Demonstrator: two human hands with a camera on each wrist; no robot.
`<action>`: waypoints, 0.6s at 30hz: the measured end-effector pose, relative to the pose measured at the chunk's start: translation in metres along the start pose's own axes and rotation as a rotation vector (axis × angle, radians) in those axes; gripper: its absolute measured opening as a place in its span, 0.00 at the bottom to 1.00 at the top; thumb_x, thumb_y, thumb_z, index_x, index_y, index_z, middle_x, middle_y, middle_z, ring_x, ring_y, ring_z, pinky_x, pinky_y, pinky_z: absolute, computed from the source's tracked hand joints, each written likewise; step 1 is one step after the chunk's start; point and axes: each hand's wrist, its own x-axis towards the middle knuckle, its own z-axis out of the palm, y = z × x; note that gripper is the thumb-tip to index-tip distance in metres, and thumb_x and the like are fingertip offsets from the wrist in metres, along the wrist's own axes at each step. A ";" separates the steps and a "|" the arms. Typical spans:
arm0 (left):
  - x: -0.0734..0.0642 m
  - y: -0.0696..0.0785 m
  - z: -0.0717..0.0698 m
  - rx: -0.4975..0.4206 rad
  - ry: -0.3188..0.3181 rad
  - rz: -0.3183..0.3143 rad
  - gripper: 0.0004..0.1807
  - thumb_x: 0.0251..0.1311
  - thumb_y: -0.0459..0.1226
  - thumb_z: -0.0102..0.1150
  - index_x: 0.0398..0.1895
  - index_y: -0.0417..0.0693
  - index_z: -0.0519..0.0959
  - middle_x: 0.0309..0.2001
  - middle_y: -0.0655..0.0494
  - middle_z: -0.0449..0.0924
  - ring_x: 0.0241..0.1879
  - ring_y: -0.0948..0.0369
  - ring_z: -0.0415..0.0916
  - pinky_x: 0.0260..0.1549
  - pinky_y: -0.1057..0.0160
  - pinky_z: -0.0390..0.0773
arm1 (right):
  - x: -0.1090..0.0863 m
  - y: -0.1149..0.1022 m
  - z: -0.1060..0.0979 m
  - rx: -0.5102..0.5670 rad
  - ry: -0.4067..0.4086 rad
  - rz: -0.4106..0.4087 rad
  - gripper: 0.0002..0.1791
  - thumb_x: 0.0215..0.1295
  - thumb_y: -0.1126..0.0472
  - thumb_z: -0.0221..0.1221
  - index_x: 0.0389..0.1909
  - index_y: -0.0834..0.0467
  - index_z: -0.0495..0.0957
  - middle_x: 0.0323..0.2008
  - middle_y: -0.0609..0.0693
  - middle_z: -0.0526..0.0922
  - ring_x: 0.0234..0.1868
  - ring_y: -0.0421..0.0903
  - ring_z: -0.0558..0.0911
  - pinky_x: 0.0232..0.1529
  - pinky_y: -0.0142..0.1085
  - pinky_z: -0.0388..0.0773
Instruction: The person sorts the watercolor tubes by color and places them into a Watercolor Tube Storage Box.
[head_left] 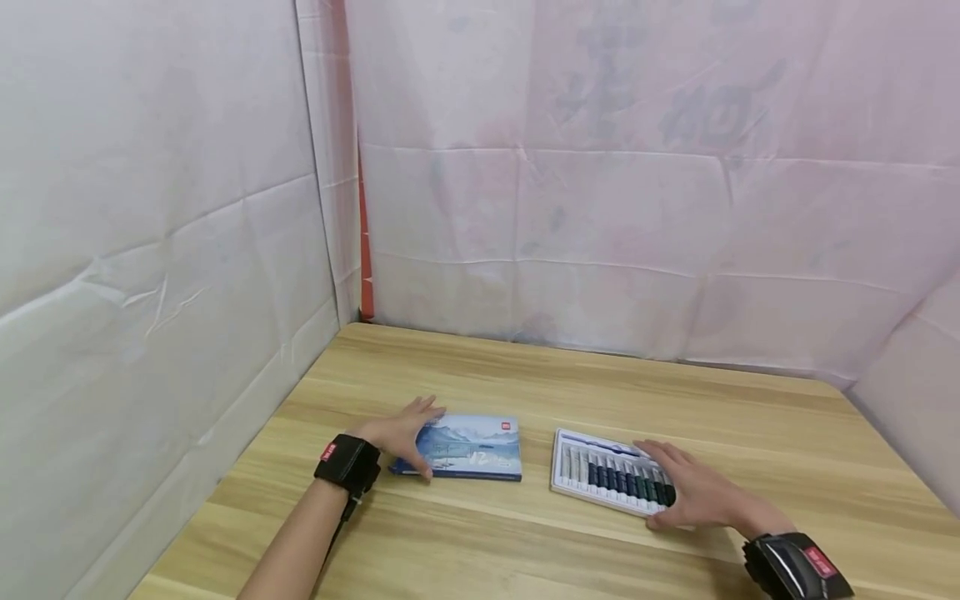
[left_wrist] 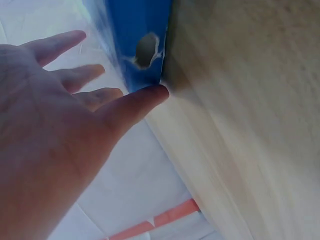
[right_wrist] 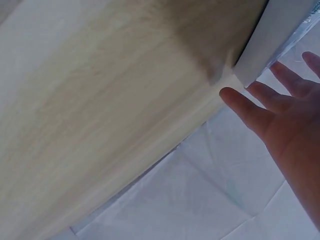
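A flat blue box (head_left: 476, 450) printed with a lake-and-mountain picture lies on the table, left of centre. My left hand (head_left: 405, 433) is at its left end with fingers spread. In the left wrist view, the thumb is by a lower corner of the box's blue side (left_wrist: 140, 25), which has a torn hole. To the right lies a white tray of paint tubes (head_left: 615, 479), with silver tubes, dark caps and what looks like a brush along the far side. My right hand (head_left: 697, 492) spreads around the tray's right end; in the right wrist view the thumb sits just off the tray's wall (right_wrist: 280, 40).
The wood-grain table (head_left: 465, 542) reaches back to a pale sheet (head_left: 615, 217) hung behind it. Another white sheet (head_left: 172, 208) hangs along the left side. Between the box and the tray is a narrow gap. Black bands are strapped round both wrists.
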 end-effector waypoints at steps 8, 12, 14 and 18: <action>-0.013 -0.005 0.000 -0.089 0.009 -0.097 0.54 0.38 0.36 0.75 0.69 0.41 0.53 0.70 0.42 0.45 0.68 0.47 0.40 0.61 0.46 0.51 | 0.006 -0.004 0.001 0.056 -0.044 -0.002 0.53 0.35 0.45 0.72 0.63 0.62 0.60 0.56 0.68 0.66 0.54 0.70 0.64 0.41 0.64 0.66; -0.012 -0.001 0.000 -0.092 0.012 -0.094 0.53 0.39 0.35 0.75 0.69 0.41 0.53 0.70 0.42 0.45 0.68 0.47 0.39 0.62 0.47 0.49 | 0.008 -0.002 -0.001 0.065 -0.044 0.048 0.54 0.35 0.46 0.73 0.63 0.62 0.60 0.56 0.67 0.66 0.54 0.67 0.65 0.44 0.63 0.66; -0.010 0.002 0.001 -0.090 0.004 -0.085 0.53 0.40 0.34 0.74 0.69 0.40 0.53 0.70 0.42 0.44 0.68 0.47 0.39 0.61 0.45 0.50 | 0.009 -0.001 -0.002 0.076 -0.038 0.070 0.55 0.34 0.46 0.73 0.64 0.62 0.59 0.57 0.68 0.66 0.54 0.67 0.65 0.44 0.64 0.66; -0.003 0.005 0.001 -0.109 -0.019 -0.058 0.51 0.42 0.33 0.72 0.70 0.39 0.52 0.70 0.42 0.42 0.68 0.46 0.39 0.60 0.46 0.52 | 0.012 0.000 0.000 0.088 -0.001 0.094 0.56 0.33 0.46 0.73 0.64 0.64 0.59 0.57 0.69 0.65 0.55 0.68 0.65 0.46 0.64 0.64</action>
